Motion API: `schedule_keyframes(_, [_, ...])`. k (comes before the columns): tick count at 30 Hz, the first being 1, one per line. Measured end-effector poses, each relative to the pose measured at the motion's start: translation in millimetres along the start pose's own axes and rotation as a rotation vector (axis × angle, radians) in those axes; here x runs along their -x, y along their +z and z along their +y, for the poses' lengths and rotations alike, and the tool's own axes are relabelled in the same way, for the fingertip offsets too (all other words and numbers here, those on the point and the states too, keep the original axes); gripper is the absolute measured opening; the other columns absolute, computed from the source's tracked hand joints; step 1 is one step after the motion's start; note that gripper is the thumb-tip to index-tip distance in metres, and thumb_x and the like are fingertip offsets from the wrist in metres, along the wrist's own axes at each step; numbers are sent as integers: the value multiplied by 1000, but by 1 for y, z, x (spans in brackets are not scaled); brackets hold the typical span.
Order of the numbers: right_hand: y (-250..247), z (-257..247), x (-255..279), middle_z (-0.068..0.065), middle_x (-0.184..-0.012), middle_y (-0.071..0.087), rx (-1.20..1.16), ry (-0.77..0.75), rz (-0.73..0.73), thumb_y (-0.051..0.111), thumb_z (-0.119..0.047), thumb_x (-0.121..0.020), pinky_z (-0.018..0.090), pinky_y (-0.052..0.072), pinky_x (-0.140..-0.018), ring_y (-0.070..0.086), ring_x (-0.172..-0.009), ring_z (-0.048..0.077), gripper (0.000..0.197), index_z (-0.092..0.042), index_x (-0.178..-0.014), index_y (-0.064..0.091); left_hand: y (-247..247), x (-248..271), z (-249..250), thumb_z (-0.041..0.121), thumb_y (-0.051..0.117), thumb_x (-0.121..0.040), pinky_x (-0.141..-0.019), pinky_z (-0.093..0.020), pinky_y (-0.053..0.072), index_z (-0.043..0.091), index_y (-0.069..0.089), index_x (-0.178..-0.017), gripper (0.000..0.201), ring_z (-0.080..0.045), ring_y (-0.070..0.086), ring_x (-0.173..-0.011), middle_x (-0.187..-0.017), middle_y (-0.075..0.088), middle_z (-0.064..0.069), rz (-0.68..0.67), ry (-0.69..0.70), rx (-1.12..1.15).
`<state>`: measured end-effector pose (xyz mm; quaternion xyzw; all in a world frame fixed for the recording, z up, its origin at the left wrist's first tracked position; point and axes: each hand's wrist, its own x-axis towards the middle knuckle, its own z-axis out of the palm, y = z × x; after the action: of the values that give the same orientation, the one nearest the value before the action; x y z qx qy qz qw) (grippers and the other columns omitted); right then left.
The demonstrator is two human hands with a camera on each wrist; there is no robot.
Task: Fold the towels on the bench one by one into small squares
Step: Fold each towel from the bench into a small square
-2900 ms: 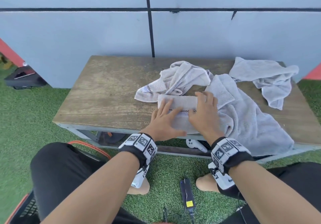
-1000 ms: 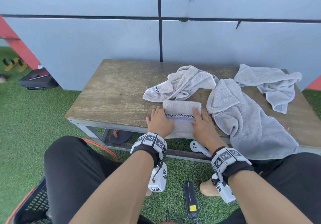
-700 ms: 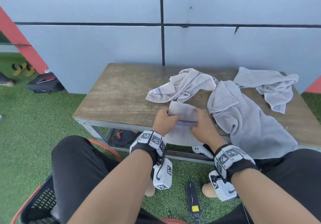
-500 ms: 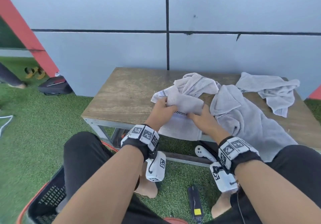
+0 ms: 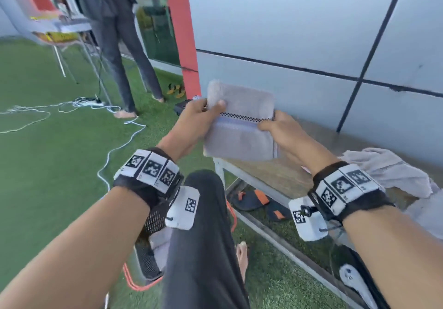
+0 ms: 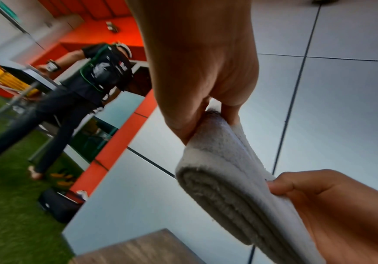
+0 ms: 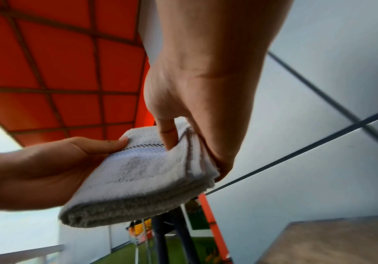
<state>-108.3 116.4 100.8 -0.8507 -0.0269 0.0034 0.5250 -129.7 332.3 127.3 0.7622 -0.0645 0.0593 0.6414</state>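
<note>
Far to the left in the head view a second person [image 5: 119,52] stands barefoot on the green turf [image 5: 48,165] beside a metal-legged table, with white cables [image 5: 112,150] trailing across the grass toward the wearer's dark-trousered knee [image 5: 203,213]. Next comes the left hand [image 5: 196,121], raised in the air with its thumb on the near face of the folded towel [image 5: 239,126] and its fingers curled behind, pinching the towel's left edge. The towel, a thick grey-white square with a checkered band across its middle, is held up clear of the bench [image 5: 275,174], above that bench's left end and in front of the pale panelled wall [image 5: 287,33]. From the left wrist view its stacked layers show as a rolled fold along the lower edge. The right hand [image 5: 280,129] pinches the towel's right edge the same way, thumb lying along the checkered band and fingers tucked underneath. Further right, a crumpled unfolded towel [image 5: 388,172] lies on the wooden bench top, and sandals [image 5: 254,198] sit on the turf under the bench
</note>
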Motion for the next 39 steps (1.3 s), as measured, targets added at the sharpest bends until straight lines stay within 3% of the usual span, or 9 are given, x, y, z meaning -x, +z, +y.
schedule_keyframes(4, [42,-36,-23,-8,-87,59,28,12,-134,61,-21,-94,5,40,-53,54,-73,-1,6,-20,-96,55,-52,-8,-20,45,64,-90,-81,-44,50,-3,64,-102,50,-22,63,-87,-96,68,-8,112,-8,14])
schedule_keyframes(6, [58,-45,-31,-15,-86,53,47,-36,-193,56,-10,-98,4,36,-49,52,-75,-4,11,-20,-97,51,-71,-15,-39,37,61,-98,-83,-44,53,3,67,-105,35,-21,65,-89,-99,71,-6,143,-28,44])
schedule_keyframes(12, [123,-1,-100,-5,-121,61,139,-72,-345,62,-16,-97,37,48,-98,59,-117,18,38,-17,-132,48,-104,-33,-126,39,57,-100,-94,-59,53,24,67,-115,23,-28,70,-105,-113,74,-5,142,-210,55])
schedule_keyframes(18, [202,99,-125,-17,-101,64,286,-29,-535,68,-19,-94,23,50,-78,58,-87,-8,24,-26,-114,56,-109,-28,-269,39,56,-100,-86,-50,60,22,60,-123,29,-22,71,-102,-114,72,-2,139,-500,-5])
schedule_keyframes(23, [272,178,-125,-4,-75,51,553,-29,-695,67,-29,-91,25,37,-55,52,-69,15,29,-26,-78,41,-94,1,-387,27,60,-98,-69,-36,57,15,37,-121,35,-13,62,-84,-109,61,-5,216,-837,-76])
schedule_keyframes(27, [315,219,-125,8,-89,58,712,-133,-779,57,-33,-93,43,45,-72,59,-92,35,28,-17,-112,44,-77,13,-444,16,55,-98,-58,-25,43,16,24,-117,37,-13,50,-73,-101,50,-9,233,-960,-136])
schedule_keyframes(30, [335,239,-121,12,-108,61,784,-216,-820,54,-30,-96,43,45,-69,63,-97,38,71,-25,-152,11,-69,12,-467,14,56,-97,-74,-30,41,9,32,-132,42,-22,54,-88,-101,53,-6,188,-947,-277])
schedule_keyframes(36, [358,256,-118,8,-104,53,955,-271,-801,59,-12,-94,40,35,-57,67,-88,34,63,-26,-139,16,-60,8,-500,12,55,-97,-67,-27,46,12,58,-101,5,-18,58,-82,-93,63,-1,102,-975,-311])
schedule_keyframes(39, [364,257,-121,10,-109,43,973,-171,-886,49,8,-92,37,32,-56,60,-88,33,45,-15,-128,35,-59,6,-512,7,51,-97,-46,-19,41,14,66,-108,19,-11,52,-55,-99,65,1,124,-1001,-229])
